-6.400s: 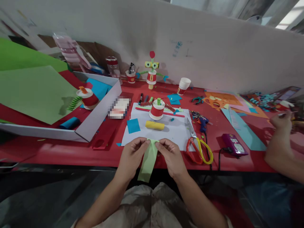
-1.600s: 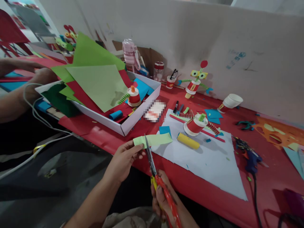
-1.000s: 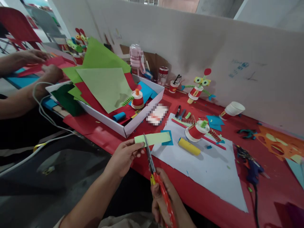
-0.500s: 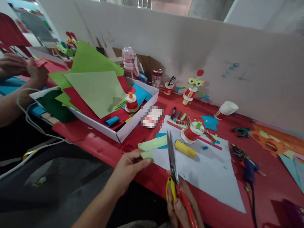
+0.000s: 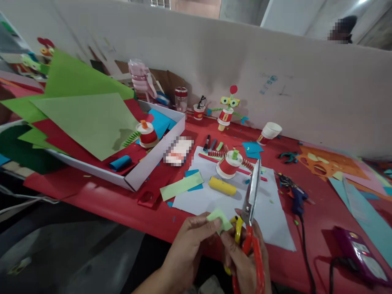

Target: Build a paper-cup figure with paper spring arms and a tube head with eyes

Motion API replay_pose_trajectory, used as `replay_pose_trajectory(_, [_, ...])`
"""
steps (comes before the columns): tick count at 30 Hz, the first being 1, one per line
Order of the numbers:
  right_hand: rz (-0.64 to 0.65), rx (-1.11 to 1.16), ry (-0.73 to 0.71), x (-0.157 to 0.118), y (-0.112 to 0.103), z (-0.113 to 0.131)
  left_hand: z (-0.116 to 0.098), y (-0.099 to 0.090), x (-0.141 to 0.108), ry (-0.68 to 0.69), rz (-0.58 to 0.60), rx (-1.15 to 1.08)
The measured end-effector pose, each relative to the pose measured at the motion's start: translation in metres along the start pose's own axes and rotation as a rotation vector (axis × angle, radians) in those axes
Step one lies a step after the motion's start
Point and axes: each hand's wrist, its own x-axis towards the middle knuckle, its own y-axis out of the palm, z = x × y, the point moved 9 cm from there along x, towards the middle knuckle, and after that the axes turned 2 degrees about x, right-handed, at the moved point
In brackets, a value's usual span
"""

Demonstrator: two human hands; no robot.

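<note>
My left hand [image 5: 196,237] pinches a small piece of light green paper [image 5: 219,220] low in the middle of the view. Up against the paper's lower edge, my right hand [image 5: 243,253] has a fingertip at it while also holding scissors [image 5: 252,192] with red and yellow handles. The scissor blades point up and look closed together. Just beyond the hands, a yellow paper tube [image 5: 222,186] lies on a white sheet [image 5: 196,203]. Behind it stands a red-and-white paper cup [image 5: 229,164] with spring-like folded paper arms. A light green strip [image 5: 181,186] lies to the left over blue paper.
A white box [image 5: 156,153] full of coloured sheets stands left. A cup figure with eyes [image 5: 225,116] stands near the wall, beside stacked cups [image 5: 269,132]. On the right lie a glue gun [image 5: 297,200] with a cord, pliers [image 5: 288,157] and a purple device [image 5: 361,255].
My left hand has brought the light green paper right, to my right hand, which now touches it. The scissors have moved right. The view has turned right, and the other person's hands have left it.
</note>
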Motion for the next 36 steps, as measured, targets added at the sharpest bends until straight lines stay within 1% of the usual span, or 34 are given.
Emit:
replay_pose_trajectory(2, [-0.008,0.024,0.0,0.006,-0.005,0.0,-0.007,-0.008,0.005,0.054,-0.059,0.071])
replay_pose_trajectory(4, [-0.025,0.034,-0.005,0.012,-0.01,0.001,-0.013,-0.01,0.01,0.096,-0.06,0.184])
replay_pose_trajectory(7, [-0.048,0.017,-0.017,0.019,-0.016,0.002,-0.014,-0.006,0.017,0.114,-0.023,0.276])
replay_pose_trajectory(10, [-0.05,-0.004,-0.034,0.022,-0.019,0.003,-0.008,-0.001,0.024,0.111,0.01,0.247])
replay_pose_trajectory(13, [-0.069,-0.017,-0.032,0.024,-0.022,0.002,-0.006,0.002,0.028,0.133,0.016,0.24])
replay_pose_trajectory(16, [-0.064,-0.03,-0.014,0.027,-0.023,-0.005,-0.006,0.006,0.032,0.165,0.073,0.314])
replay_pose_trajectory(18, [-0.052,-0.057,-0.029,0.03,-0.024,-0.008,-0.007,0.008,0.034,0.189,0.115,0.393])
replay_pose_trajectory(20, [-0.059,-0.08,-0.059,0.032,-0.027,-0.01,-0.014,0.006,0.035,0.271,0.095,0.515])
replay_pose_trajectory(23, [-0.078,-0.078,-0.089,0.034,-0.033,-0.011,-0.028,0.006,0.03,0.48,0.043,0.731])
replay_pose_trajectory(25, [-0.088,-0.053,-0.098,0.033,-0.035,-0.01,-0.031,0.008,0.027,0.55,0.069,0.8])
replay_pose_trajectory(27, [-0.107,-0.032,-0.11,0.031,-0.036,-0.007,-0.028,0.009,0.027,0.539,0.105,0.79])
replay_pose_trajectory(29, [-0.123,-0.03,-0.103,0.027,-0.034,-0.004,-0.025,0.006,0.03,0.494,0.102,0.726])
replay_pose_trajectory(33, [-0.119,-0.017,-0.034,0.021,-0.026,-0.003,-0.013,0.004,0.035,0.343,0.096,0.516])
replay_pose_trajectory(36, [-0.121,-0.018,-0.024,0.021,-0.03,-0.002,-0.004,0.013,0.034,0.236,0.157,0.471])
